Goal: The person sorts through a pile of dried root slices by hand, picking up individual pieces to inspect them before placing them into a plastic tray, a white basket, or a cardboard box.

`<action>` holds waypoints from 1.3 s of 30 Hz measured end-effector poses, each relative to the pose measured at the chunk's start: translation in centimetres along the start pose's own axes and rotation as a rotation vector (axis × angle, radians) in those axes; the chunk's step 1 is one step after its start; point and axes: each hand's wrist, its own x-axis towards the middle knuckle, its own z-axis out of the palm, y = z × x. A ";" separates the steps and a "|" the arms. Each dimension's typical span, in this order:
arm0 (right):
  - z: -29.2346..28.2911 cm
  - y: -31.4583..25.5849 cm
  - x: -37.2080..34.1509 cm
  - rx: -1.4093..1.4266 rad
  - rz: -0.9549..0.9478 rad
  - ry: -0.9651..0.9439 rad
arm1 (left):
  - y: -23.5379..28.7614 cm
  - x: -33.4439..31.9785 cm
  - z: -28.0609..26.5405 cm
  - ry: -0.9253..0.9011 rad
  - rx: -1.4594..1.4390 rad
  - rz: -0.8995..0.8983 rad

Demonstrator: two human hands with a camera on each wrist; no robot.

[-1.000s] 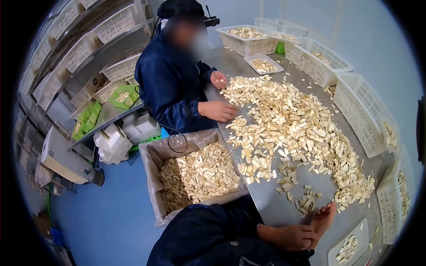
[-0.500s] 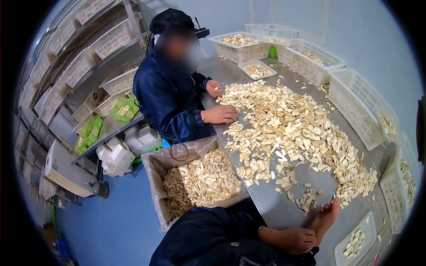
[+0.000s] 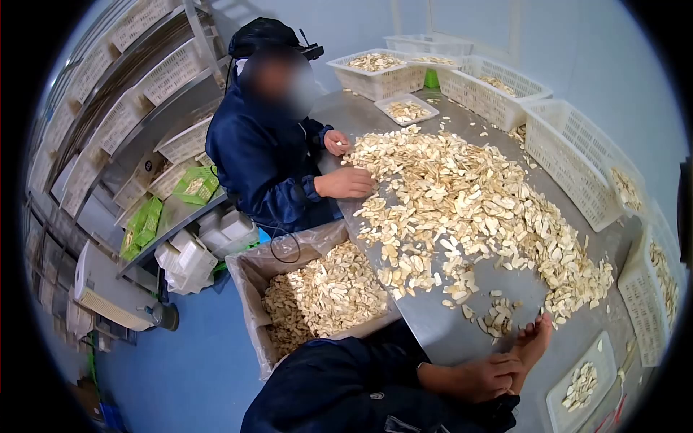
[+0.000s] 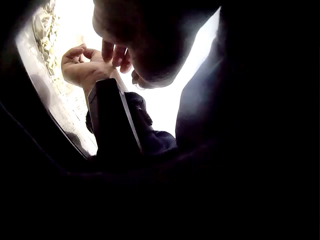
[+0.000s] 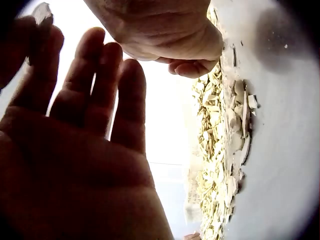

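Steel table (image 3: 442, 339), head view. Slice heap (image 3: 469, 195), three o'clock. Left hand (image 3: 489, 377), nearer five: grasp cannot be told. Right hand (image 3: 533, 342), four o'clock: single slice (image 5: 43, 14) is pinched. Sorting is presumably underway; placing is called for next.

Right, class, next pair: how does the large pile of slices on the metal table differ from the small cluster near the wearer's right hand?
The large pile spreads across much of the metal table; the small cluster covers only a little patch. The large pile looks mostly pale cream, the small cluster darker and browner. Both lie loose on that table.
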 end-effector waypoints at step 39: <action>0.4 0.1 -0.4 -0.036 -0.021 0.021 | -1.0 -1.5 0.9 -0.076 -0.136 -0.034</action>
